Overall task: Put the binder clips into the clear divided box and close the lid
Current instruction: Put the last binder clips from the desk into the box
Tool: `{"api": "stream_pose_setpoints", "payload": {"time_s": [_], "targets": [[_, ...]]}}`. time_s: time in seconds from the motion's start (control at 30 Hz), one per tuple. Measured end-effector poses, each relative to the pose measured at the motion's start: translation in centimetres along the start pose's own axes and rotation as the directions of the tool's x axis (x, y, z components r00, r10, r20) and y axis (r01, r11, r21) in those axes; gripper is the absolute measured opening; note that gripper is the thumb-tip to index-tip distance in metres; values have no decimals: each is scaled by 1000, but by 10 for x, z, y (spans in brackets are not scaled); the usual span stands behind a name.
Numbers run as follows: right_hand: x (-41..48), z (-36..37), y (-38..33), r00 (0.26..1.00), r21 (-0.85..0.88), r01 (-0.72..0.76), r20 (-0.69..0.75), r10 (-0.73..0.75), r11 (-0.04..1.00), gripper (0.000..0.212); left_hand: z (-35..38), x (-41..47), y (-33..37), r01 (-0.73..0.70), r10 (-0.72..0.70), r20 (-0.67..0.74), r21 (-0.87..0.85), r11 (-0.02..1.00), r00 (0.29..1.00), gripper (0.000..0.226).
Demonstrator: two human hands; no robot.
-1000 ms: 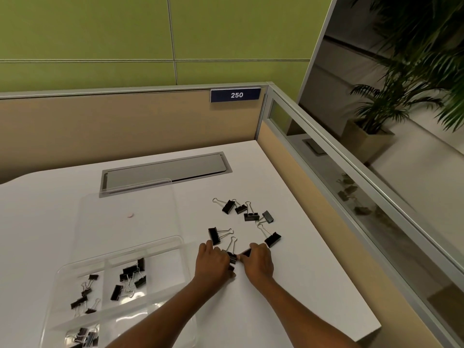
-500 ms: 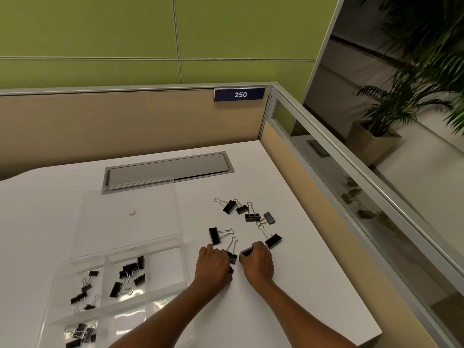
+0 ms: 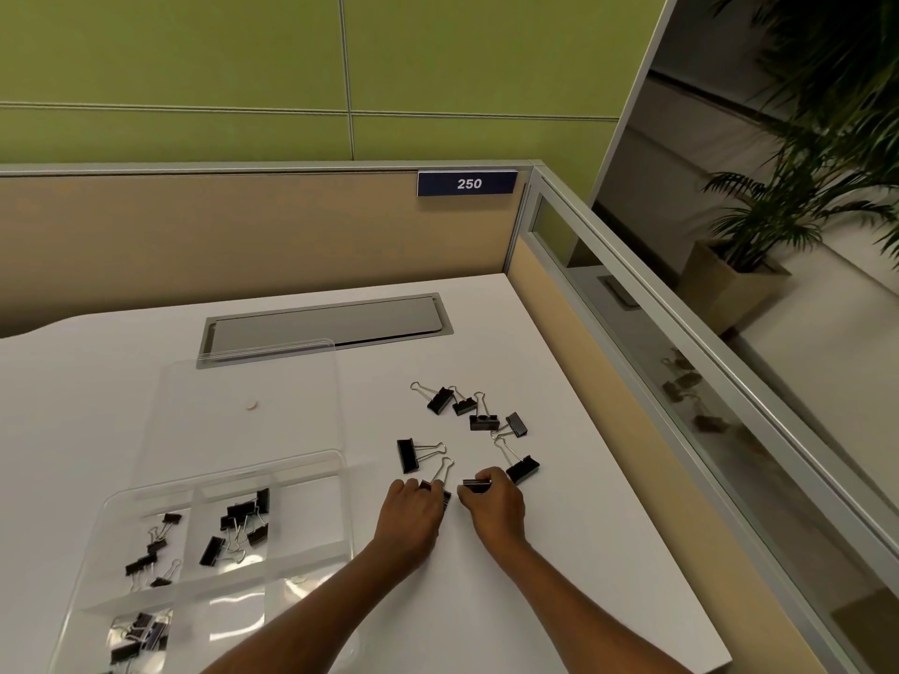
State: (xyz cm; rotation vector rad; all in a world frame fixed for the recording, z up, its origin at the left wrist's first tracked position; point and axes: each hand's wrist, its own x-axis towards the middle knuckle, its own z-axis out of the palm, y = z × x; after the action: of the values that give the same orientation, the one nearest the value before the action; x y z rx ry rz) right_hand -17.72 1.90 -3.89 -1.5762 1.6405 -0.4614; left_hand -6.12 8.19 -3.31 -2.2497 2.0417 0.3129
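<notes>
Fingertips (image 3: 474, 480) of the right hand (image 3: 496, 510) pinch a black binder clip (image 3: 476, 486) low against the desk (image 3: 584, 552), thumb and forefinger narrow around it, probably to lift it clear of its neighbours. Left hand (image 3: 413, 518) lies just beside, fingers curled over a second clip (image 3: 438, 481) whose wire loops poke out past the knuckles; whether it grips that clip or only covers it, cannot tell.

Loose clips: six more on the desk beyond the hands, one (image 3: 407, 455) close to the left fingers, one (image 3: 523, 470) touching distance from the right, four in a cluster (image 3: 474, 410) further back. Both hands working the nearest pieces first, likely so each trip carries two.

Clear box (image 3: 335, 479) sits left of the hands, within easy reach, its lid (image 3: 243, 381) swung open and lying flat behind it, so nothing blocks a drop from above. Compartments (image 3: 233, 530) nearest the left edge and middle already hold clips; the right-hand ones look bare, hard to be sure through glare.

Judgement: task partly done; lid closing must wait for the remaining clips.
</notes>
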Motion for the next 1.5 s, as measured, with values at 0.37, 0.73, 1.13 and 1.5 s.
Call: {"api": "stream_pose_setpoints", "payload": {"time_s": [0.37,0.73,1.13,1.5], "targets": [[-10,-9,-8,995,265,-52,99,27,963,19,-5,-7,-10,94,-184,-235,-349,933,955,15],[-84,5,-45,971,473,-91,236,-26,876,12,-28,-90,-66,137,-437,-111,-856,499,893,10],[-180,70,-78,923,518,-146,379,-74,843,18,-15,-205,-137,332,-566,-191,-645,688,802,23],[-199,114,-80,939,194,141,285,-194,971,14,2,-236,-160,426,-578,-115,-565,707,808,29]]}}
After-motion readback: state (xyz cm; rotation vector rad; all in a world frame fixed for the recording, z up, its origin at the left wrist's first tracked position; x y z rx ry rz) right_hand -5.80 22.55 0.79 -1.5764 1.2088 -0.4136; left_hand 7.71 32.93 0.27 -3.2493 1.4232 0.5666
